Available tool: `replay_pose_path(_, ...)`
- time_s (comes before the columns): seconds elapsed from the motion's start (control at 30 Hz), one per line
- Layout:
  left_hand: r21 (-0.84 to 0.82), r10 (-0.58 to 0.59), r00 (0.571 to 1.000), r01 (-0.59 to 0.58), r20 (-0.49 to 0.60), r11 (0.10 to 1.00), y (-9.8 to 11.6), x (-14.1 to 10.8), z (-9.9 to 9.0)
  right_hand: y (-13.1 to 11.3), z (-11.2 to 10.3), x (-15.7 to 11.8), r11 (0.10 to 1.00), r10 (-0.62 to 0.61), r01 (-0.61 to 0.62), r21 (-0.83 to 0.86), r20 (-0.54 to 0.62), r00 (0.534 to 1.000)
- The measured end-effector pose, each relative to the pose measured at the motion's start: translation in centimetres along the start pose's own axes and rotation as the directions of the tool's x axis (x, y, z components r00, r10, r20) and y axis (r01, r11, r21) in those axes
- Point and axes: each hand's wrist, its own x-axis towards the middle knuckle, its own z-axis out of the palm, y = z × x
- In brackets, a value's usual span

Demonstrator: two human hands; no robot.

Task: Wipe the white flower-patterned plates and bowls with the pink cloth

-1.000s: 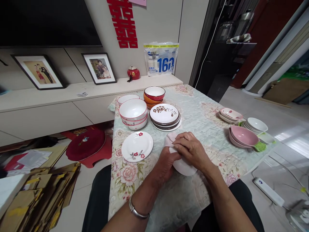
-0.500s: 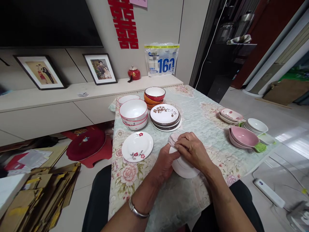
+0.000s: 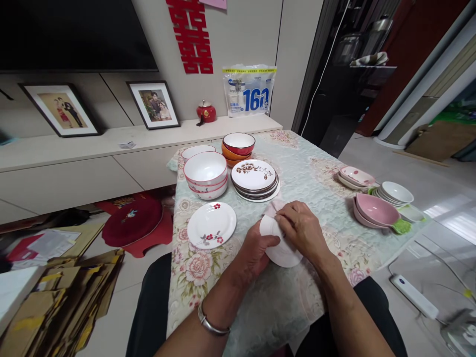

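Observation:
Close to me, my left hand [image 3: 259, 248] grips a white plate [image 3: 284, 255] by its left edge, thumb lying over the surface. My right hand [image 3: 299, 225] pinches a pale pink cloth [image 3: 273, 207] against the plate's far rim. Part of the cloth is hidden behind the fingers. Left of my hands, a white plate with red flowers [image 3: 211, 225] lies flat on the table. Just beyond them stands a stack of brown-rimmed plates [image 3: 255, 176], the top one with a brown flower pattern.
White bowls with red rims [image 3: 206, 171] and red and orange bowls [image 3: 239, 145] are stacked at the back of the flowered tablecloth [image 3: 201, 292]. Pink leaf-shaped dishes [image 3: 377, 210] and small white bowls [image 3: 397, 192] sit at the right edge. A red stool [image 3: 132, 223] stands left.
The plate in my left hand has shifted slightly up and left, showing more of its surface. My right hand has moved a little right along the rim with the cloth.

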Motion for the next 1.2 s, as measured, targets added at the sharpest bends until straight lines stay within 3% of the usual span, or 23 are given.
replay_pose_path(0.1, 0.021, -0.001, 0.999, 0.0, 0.033, 1.0, -0.1, -0.1, -0.1, -0.9, -0.2, 0.1, 0.979, -0.174, 0.167, 0.119, 0.047, 0.984)
replay_pose_path(0.2, 0.008, -0.009, 0.999, 0.009, 0.042, 1.0, 0.0, -0.1, -0.1, -0.4, -0.3, 0.1, 0.961, -0.193, 0.178, 0.213, 0.054, 0.98)
replay_pose_path(0.3, -0.005, -0.012, 1.0, 0.012, 0.0, 1.0, 0.1, -0.1, -0.2, 1.2, -0.2, 0.0, 0.976, -0.003, -0.007, 0.216, 0.043, 0.999)
replay_pose_path(0.4, -0.005, 0.015, 0.999, -0.015, -0.029, 1.0, 0.1, 0.0, -0.3, 2.9, -0.1, -0.1, 0.967, 0.209, -0.211, 0.145, 0.032, 0.977)
replay_pose_path(0.5, -0.04, 0.045, 0.996, -0.048, -0.074, 0.998, 0.0, 0.2, -0.5, 3.5, 0.1, -0.2, 0.965, 0.256, -0.256, 0.059, 0.002, 0.967)
replay_pose_path(0.6, -0.067, 0.058, 0.997, -0.061, -0.054, 0.996, -0.1, 0.3, -0.4, 2.8, 0.3, -0.2, 0.981, 0.191, -0.192, -0.005, -0.05, 0.98)
replay_pose_path(0.7, -0.032, 0.015, 1.0, -0.016, -0.017, 0.999, -0.2, 0.1, 0.0, 1.2, 0.4, -0.1, 0.999, 0.034, -0.034, 0.002, -0.064, 0.997)
replay_pose_path(0.8, 0.019, -0.011, 1.0, 0.011, -0.008, 1.0, -0.2, -0.2, 0.2, -0.2, 0.2, 0.0, 0.986, -0.143, 0.143, 0.085, -0.002, 0.99)
replay_pose_path(0.87, 0.045, -0.012, 1.0, 0.012, -0.005, 0.999, -0.2, -0.3, 0.2, -0.2, 0.0, 0.1, 0.973, -0.188, 0.18, 0.148, 0.042, 0.981)
replay_pose_path(0.93, 0.06, -0.02, 1.0, 0.02, -0.005, 0.998, -0.1, -0.3, 0.1, 0.5, -0.1, 0.0, 0.978, -0.124, 0.112, 0.178, 0.062, 0.99)
replay_pose_path(1.07, 0.007, 0.0, 0.999, 0.0, -0.033, 1.0, 0.0, -0.2, 0.0, 2.9, 0.0, -0.2, 0.982, 0.151, -0.153, 0.108, 0.034, 0.988)
replay_pose_path(1.2, -0.046, 0.039, 0.997, -0.042, -0.067, 0.998, -0.1, -0.1, 0.1, 3.0, 0.5, -0.2, 0.984, 0.176, -0.176, 0.007, -0.025, 0.984)
